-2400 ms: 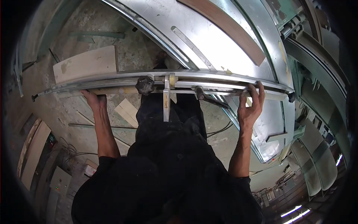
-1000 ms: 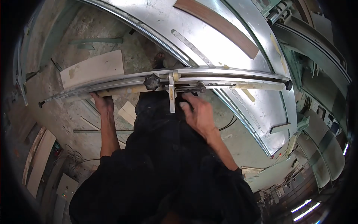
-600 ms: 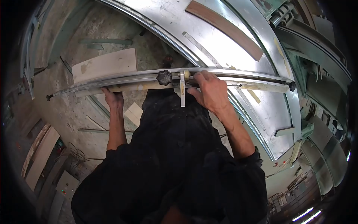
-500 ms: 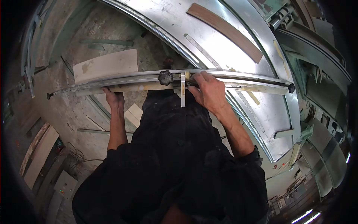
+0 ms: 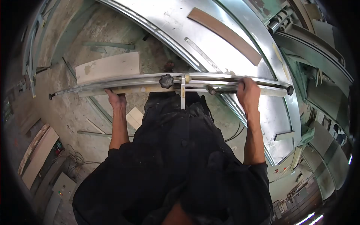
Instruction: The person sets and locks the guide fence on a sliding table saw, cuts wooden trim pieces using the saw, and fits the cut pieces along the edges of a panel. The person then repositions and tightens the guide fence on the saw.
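Observation:
A long metal fence rail (image 5: 131, 83) runs crosswise in front of my body, with a pale strip along its near side. My left hand (image 5: 117, 99) is closed on the near edge of its left part, thumb showing and the other fingers mostly hidden beneath. Farther right, my right hand (image 5: 249, 95) is closed over the rail, its fingers curled. Between my hands are a black star knob (image 5: 166, 80) and a flat metal stop (image 5: 183, 98) pointing toward me. A dark lever (image 5: 225, 90) lies along the rail just left of my right hand.
Beyond the rail, a shiny metal table (image 5: 232, 60) carries a curved brown board (image 5: 225, 35) and a slotted strip. A pale board (image 5: 108, 67) shows behind the rail's left part. Offcuts (image 5: 135, 117) and cables (image 5: 77, 155) lie on the floor.
My right hand has left the spot beside the stop and moved right along the rail, uncovering the dark lever. My left hand stays in nearly the same place.

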`<action>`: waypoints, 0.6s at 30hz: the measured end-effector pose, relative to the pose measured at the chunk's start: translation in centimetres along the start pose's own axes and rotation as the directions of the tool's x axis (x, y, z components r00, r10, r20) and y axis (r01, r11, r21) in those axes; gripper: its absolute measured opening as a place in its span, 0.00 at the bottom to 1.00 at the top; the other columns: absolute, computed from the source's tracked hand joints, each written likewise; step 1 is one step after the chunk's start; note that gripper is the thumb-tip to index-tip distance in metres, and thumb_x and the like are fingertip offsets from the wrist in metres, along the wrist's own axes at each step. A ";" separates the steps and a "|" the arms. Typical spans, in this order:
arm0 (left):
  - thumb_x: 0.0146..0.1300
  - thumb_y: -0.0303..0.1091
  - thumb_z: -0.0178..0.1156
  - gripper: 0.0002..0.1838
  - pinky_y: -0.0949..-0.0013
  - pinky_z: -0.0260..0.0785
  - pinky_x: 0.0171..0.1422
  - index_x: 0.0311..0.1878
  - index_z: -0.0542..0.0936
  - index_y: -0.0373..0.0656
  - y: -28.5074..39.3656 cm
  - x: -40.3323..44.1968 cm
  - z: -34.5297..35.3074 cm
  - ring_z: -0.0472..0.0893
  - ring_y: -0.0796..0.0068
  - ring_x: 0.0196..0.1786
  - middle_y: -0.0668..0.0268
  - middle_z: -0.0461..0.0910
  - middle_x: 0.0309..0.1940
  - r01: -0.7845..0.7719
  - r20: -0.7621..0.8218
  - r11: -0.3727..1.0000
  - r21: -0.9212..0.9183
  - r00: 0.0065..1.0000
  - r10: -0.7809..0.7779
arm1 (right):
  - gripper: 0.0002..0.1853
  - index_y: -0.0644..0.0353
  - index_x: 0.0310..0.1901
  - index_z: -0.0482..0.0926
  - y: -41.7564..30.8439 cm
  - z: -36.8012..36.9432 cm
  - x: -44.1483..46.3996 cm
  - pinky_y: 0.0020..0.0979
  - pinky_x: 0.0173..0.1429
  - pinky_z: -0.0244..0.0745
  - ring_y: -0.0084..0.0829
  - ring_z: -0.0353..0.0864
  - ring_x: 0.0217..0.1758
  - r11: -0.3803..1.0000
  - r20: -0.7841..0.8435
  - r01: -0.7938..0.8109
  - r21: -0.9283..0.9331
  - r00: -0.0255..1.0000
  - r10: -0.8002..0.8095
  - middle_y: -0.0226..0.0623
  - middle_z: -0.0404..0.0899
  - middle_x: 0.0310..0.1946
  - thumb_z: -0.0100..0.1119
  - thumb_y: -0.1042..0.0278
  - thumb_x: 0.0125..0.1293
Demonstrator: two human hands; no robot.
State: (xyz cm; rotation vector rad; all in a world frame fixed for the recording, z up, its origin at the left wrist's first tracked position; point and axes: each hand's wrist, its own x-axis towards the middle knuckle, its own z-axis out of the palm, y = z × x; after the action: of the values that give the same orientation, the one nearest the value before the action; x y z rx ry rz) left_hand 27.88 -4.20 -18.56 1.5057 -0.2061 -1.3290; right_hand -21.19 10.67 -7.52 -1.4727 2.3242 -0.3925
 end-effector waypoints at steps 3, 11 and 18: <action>0.81 0.62 0.34 0.34 0.49 0.60 0.80 0.81 0.58 0.55 0.0 0.1 -0.9 0.62 0.62 0.79 0.69 0.59 0.79 0.006 0.041 1.000 0.009 0.999 -0.006 | 0.16 0.62 0.52 0.83 -0.9 1.2 -5.9 0.45 0.47 0.80 0.54 0.86 0.40 0.984 0.040 0.061 0.168 0.997 -0.069 0.52 0.85 0.38 0.60 0.80 0.62; 0.79 0.65 0.39 0.35 0.50 0.56 0.82 0.81 0.58 0.59 0.2 -0.2 -1.0 0.60 0.61 0.79 0.69 0.58 0.79 0.023 0.099 1.000 0.005 0.995 -0.024 | 0.25 0.50 0.61 0.81 -10.5 3.9 -7.9 0.40 0.51 0.80 0.43 0.82 0.49 0.901 0.157 0.335 0.275 0.909 -0.386 0.36 0.83 0.46 0.69 0.72 0.60; 0.78 0.66 0.39 0.36 0.47 0.54 0.81 0.82 0.56 0.59 0.0 0.2 -1.5 0.59 0.59 0.79 0.69 0.56 0.80 0.014 0.094 0.999 0.037 0.995 -0.017 | 0.17 0.48 0.54 0.86 -10.5 4.4 -1.8 0.37 0.39 0.73 0.36 0.75 0.40 0.904 0.067 0.393 -0.166 0.919 -0.387 0.32 0.71 0.32 0.65 0.67 0.63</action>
State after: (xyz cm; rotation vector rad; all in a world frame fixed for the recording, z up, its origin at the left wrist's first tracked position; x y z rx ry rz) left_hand 29.13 -3.49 -18.95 1.4789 -0.2807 -1.4165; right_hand -10.08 7.76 -6.82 -2.0254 2.0734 -0.2639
